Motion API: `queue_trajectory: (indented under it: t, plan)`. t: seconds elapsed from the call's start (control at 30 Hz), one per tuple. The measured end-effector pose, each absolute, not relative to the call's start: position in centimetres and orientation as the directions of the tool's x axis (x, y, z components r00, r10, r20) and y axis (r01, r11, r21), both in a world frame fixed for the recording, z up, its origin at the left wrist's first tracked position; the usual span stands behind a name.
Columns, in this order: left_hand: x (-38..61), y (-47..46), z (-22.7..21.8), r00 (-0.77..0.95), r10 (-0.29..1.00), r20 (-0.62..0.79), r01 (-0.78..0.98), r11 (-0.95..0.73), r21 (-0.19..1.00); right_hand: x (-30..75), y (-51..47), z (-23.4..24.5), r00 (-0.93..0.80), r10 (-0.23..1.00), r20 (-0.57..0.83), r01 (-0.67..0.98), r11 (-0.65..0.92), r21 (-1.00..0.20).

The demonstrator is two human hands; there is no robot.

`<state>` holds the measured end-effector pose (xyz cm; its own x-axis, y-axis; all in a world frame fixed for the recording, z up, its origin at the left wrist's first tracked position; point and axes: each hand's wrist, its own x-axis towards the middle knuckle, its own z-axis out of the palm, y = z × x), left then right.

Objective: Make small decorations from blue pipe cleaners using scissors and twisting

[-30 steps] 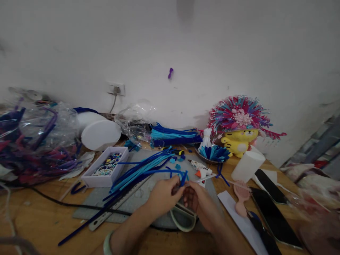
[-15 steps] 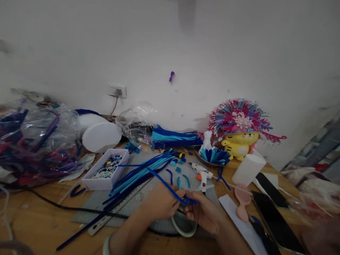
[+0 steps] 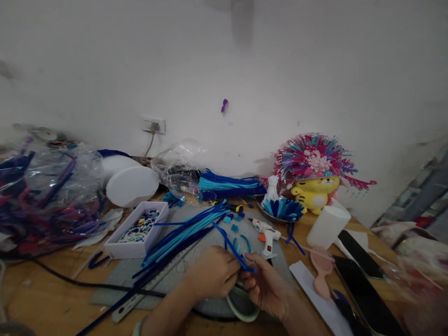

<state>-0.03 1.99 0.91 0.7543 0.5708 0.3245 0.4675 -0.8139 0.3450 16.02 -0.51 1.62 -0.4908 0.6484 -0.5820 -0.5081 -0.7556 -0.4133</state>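
**Grip.** Your left hand (image 3: 213,273) is clenched around a dark blue fuzzy pipe cleaner (image 3: 229,243). Your right hand (image 3: 268,285) pinches its near end. Both hands hover over the near edge of the grey cutting mat (image 3: 168,280). The free tail of the pipe cleaner slants up and back over the middle of the mat.

**Risks, as judged**
- The free tail points toward the loose bundle of blue pipe cleaners (image 3: 182,232) lying across the mat. A wide swing could snag them and drag strands off the mat.
- The white glue gun (image 3: 268,234) stands on the mat's right part, near your right hand. A sideways wrist move could tip it. You cannot tell whether it is hot.
- A pale green loop (image 3: 241,311) lies under your hands at the mat's near edge. It could catch a finger.
- The black cable (image 3: 70,276) runs along the mat's near-left side and passes under your left forearm. A pull there could shift it.
- The cut wire tip inside your right pinch could prick you.

**Counts**
- 1 pipe cleaner in hand.
- 1 bundle on the mat, too many strands to count.
- At least 3 short blue curved offcuts (image 3: 247,242) on the mat.
- 1 glue gun.
- 1 white bead box (image 3: 126,252) at the mat's left edge.
- 1 metal ruler (image 3: 140,298) on the mat.
- 2 white foam discs (image 3: 131,185) behind the mat.
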Motion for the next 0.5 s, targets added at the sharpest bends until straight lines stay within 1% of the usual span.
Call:
queue_trajectory:
  t: [0.03,0.07,0.13,0.2,0.27,0.37,0.43,0.47,0.5]
  plan:
    - [-0.03,2.01,0.88,0.785,0.533,0.316,0.478,-0.845,0.239,15.93,-0.48,1.54,-0.486,0.643,-0.592,-0.501,-0.76,-0.415]
    - [-0.02,2.03,0.86,0.797,0.516,0.312,0.481,-0.856,0.186,15.84,-0.46,1.46,-0.475,0.641,-0.603,-0.493,-0.762,-0.421]
    - [0.03,2.04,0.85,0.805,0.505,0.311,0.487,-0.862,0.139,15.73,-0.44,1.37,-0.448,0.651,-0.612,-0.49,-0.752,-0.441]
    - [0.08,2.02,0.9,0.794,0.516,0.321,0.501,-0.855,0.136,15.71,-0.46,1.33,-0.421,0.678,-0.603,-0.496,-0.729,-0.472]
    - [0.13,1.99,1.0,0.768,0.547,0.332,0.521,-0.836,0.172,15.74,-0.52,1.3,-0.392,0.709,-0.586,-0.501,-0.699,-0.51]
    - [0.21,1.97,1.09,0.729,0.594,0.34,0.53,-0.805,0.268,15.76,-0.65,1.24,-0.375,0.739,-0.559,-0.505,-0.669,-0.546]
    - [0.3,2.0,1.07,0.687,0.642,0.341,0.53,-0.764,0.368,15.77,-0.73,1.26,-0.375,0.757,-0.536,-0.522,-0.65,-0.553]
    - [0.36,2.01,1.04,0.651,0.68,0.336,0.532,-0.725,0.437,15.78,-0.78,1.31,-0.371,0.765,-0.526,-0.53,-0.64,-0.556]
    - [0.44,2.02,1.01,0.608,0.728,0.318,0.518,-0.667,0.536,15.79,-0.82,1.39,-0.362,0.775,-0.517,-0.538,-0.627,-0.564]
